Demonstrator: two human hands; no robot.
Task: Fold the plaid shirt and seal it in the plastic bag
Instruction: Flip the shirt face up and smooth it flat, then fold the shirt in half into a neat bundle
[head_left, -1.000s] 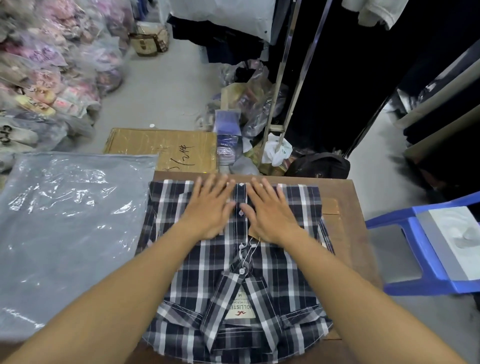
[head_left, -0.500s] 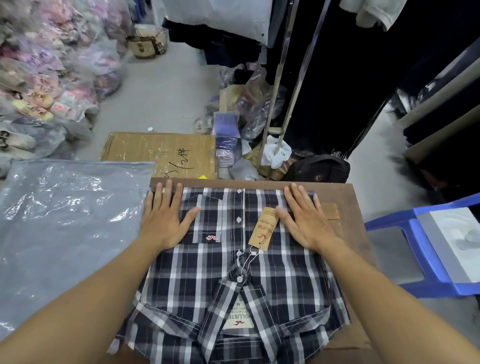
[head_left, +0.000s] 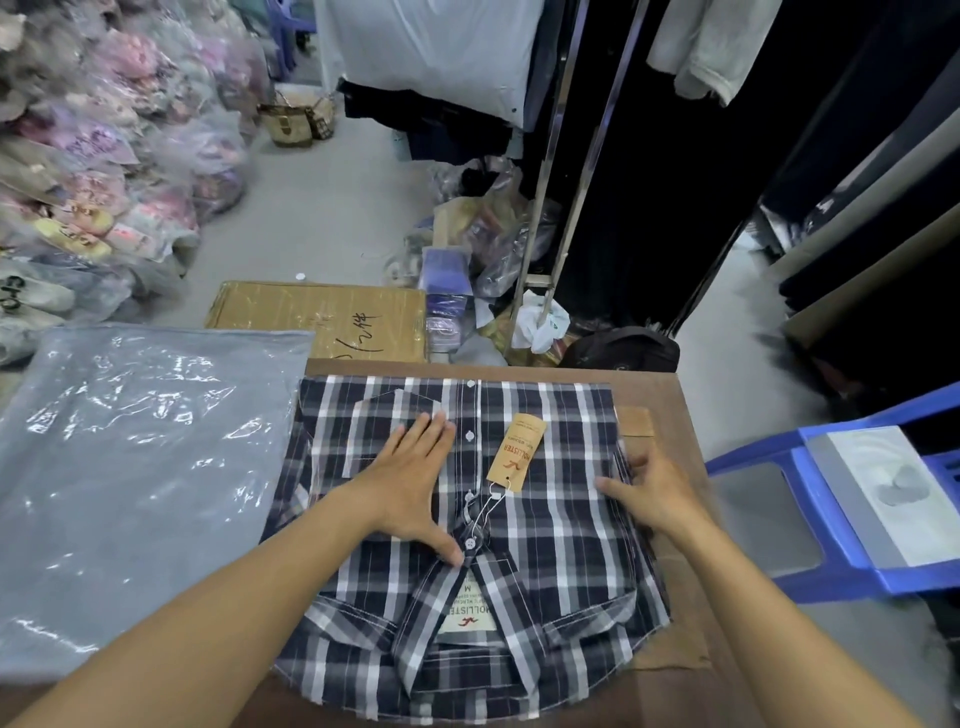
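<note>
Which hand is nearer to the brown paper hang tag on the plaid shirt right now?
Left. The left hand lies flat on the plaid shirt just left of the button placket, close beside the hang tag. The right hand is at the shirt's right edge, farther away.

Even overhead light, wide-angle bend at the edges.
White glare streaks the plastic bag left of the plaid shirt; beyond the shirt, hanging clothes sink into darkness; far corners blur softly.
</note>
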